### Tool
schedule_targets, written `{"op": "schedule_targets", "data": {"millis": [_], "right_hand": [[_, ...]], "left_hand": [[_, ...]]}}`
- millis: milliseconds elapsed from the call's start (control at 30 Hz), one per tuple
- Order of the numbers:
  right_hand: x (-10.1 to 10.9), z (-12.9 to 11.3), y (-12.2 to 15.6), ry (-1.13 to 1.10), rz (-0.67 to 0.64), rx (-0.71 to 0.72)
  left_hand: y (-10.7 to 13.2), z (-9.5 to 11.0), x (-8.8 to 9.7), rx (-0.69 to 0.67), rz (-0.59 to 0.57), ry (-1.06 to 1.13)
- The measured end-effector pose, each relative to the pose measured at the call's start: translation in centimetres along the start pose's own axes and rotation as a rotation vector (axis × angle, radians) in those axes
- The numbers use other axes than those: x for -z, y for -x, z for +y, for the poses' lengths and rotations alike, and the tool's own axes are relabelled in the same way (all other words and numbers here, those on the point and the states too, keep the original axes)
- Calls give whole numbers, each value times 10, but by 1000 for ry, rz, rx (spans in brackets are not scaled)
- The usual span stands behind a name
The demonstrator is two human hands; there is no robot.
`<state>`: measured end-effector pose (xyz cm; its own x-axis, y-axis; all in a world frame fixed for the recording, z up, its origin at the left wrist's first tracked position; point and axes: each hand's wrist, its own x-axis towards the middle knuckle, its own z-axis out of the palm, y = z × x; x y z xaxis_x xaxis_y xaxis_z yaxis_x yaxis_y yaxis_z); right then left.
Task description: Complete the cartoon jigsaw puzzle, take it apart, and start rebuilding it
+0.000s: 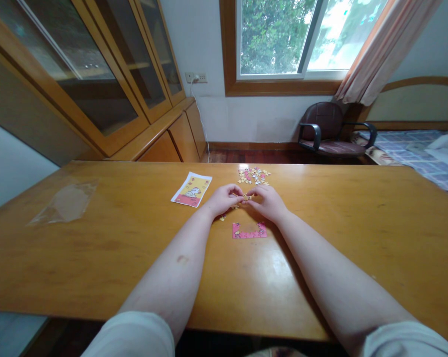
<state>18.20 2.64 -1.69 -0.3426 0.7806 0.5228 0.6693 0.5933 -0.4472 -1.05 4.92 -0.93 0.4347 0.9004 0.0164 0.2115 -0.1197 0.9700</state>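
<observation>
My left hand (227, 198) and my right hand (265, 201) meet over the middle of the table, fingertips close together. Between them are small yellow jigsaw pieces (247, 198), pinched by both hands; how many is too small to tell. Just below lies a partly joined pink jigsaw section (250, 234), U-shaped with its gap toward the hands. A loose yellow piece (222, 218) rests under my left wrist. Beyond the fingers is a heap of mixed yellow, pink and white pieces (254, 174). Left of my left hand lies a picture card (192, 190) with a white figure on yellow and pink.
A clear plastic bag (66, 202) lies flat at the left of the wooden table (135, 267). Behind the table stand a glass-doored cabinet (135, 64) on the left and a dark armchair (328, 129) on the right, near a bed (413, 153). A window (276, 39) is at the back.
</observation>
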Motion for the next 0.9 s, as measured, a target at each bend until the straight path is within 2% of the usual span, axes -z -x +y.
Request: {"op": "schedule_targets", "data": {"millis": [133,233,300,400,500,633,733,900], "right_hand": [[0,0,0,-23,11,13],[1,1,1,-14,0,0],[1,2,1,9,-27,-33],[2,5,0,47,-107,-122],[3,9,0,69,-171,-205],[4,12,1,105,-215,-233],[4,11,1,118,-237,-231],[5,9,1,104,-251,-217]], "left_hand": [[0,1,-2,38,-37,78],[0,0,-1,34,-48,55],[-1,-1,1,-12,-18,-63],[-2,-2,5,-145,43,-358],[-2,-2,7,-231,27,-606],[-1,-2,6,-171,-64,-807],[0,-2,5,-122,-116,-853],[-1,-5,5,-104,-138,-899]]}}
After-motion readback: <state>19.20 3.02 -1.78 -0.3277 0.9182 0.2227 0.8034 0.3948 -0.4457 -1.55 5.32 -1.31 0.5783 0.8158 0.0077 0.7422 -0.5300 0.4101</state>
